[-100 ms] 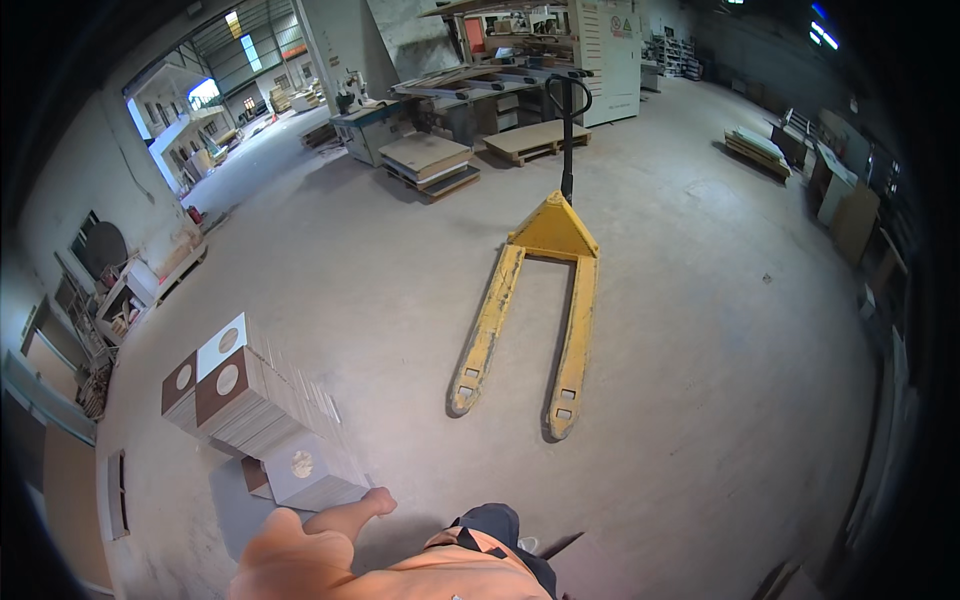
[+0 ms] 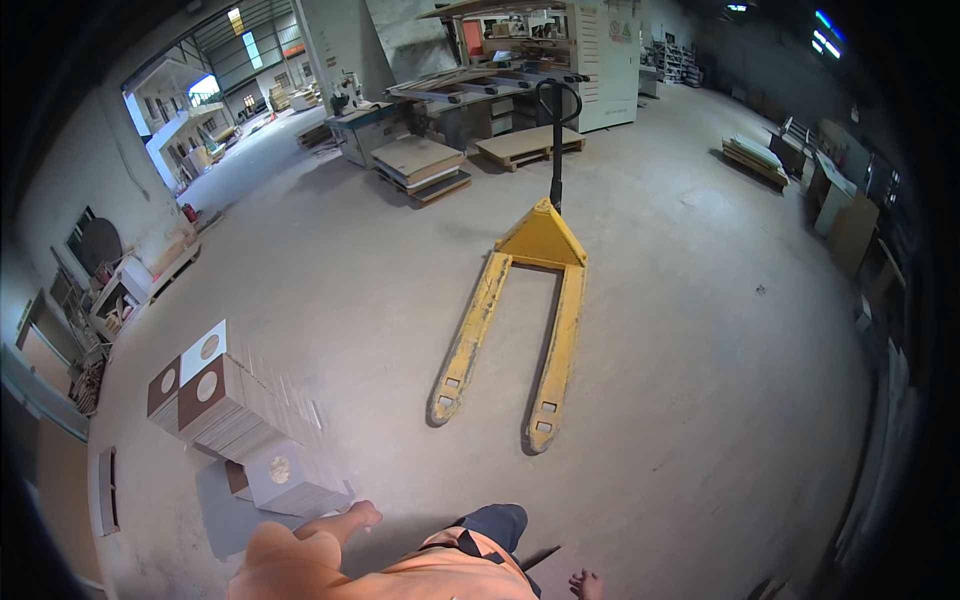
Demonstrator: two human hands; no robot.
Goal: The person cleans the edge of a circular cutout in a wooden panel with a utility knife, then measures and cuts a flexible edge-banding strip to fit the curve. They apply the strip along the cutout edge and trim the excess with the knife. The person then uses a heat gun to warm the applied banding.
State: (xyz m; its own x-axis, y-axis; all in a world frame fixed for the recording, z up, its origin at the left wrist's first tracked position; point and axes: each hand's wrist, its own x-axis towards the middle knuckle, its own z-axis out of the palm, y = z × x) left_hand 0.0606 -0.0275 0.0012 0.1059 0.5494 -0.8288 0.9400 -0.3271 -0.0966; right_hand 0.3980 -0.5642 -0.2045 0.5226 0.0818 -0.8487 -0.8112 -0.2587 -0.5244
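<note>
Beside the lower stack of square panels with round holes [image 2: 282, 475], on the floor at my left, is my left hand [image 2: 366, 514]. Its fingers are too small and turned away to read, and I cannot tell whether it touches the stack. At the lower edge my right hand [image 2: 585, 584] shows with its fingers apart and nothing in them. Taller stacks of brown and white holed panels [image 2: 208, 388] stand just beyond the lower one. Ahead of me is a yellow pallet jack [image 2: 541, 238], its two forks pointing toward me and its black handle upright.
A grey sheet [image 2: 222, 515] lies under the near stack. Farther off are stacked boards [image 2: 418, 162], a low wooden pallet [image 2: 528, 148] and a large machine [image 2: 604, 70]. More boards [image 2: 755, 160] lie at the far right, and leaning panels [image 2: 852, 235] line the right wall.
My view has shifted slightly, so the pallet jack and panel stacks sit farther left and lower. My right hand has come into view at the lower edge.
</note>
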